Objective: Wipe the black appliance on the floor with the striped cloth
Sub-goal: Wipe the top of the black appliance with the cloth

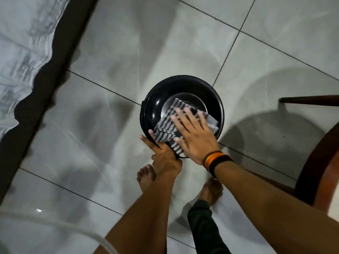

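A round black appliance [156, 105] stands on the grey tiled floor, seen from above, with a shiny circular top. A grey-and-white striped cloth [166, 125] lies across its top and near rim. My right hand [194, 136] presses flat on the cloth, fingers spread, with a striped band on the wrist. My left hand [161, 153] grips the appliance's near rim, forefinger pointing up-left, partly tucked under the cloth's lower edge.
A bed with a white sheet [23, 52] and dark frame runs along the left. A dark wooden chair [315, 162] stands at the right. My bare feet [146, 175] stand just below the appliance. A white cord [55, 224] crosses the lower left.
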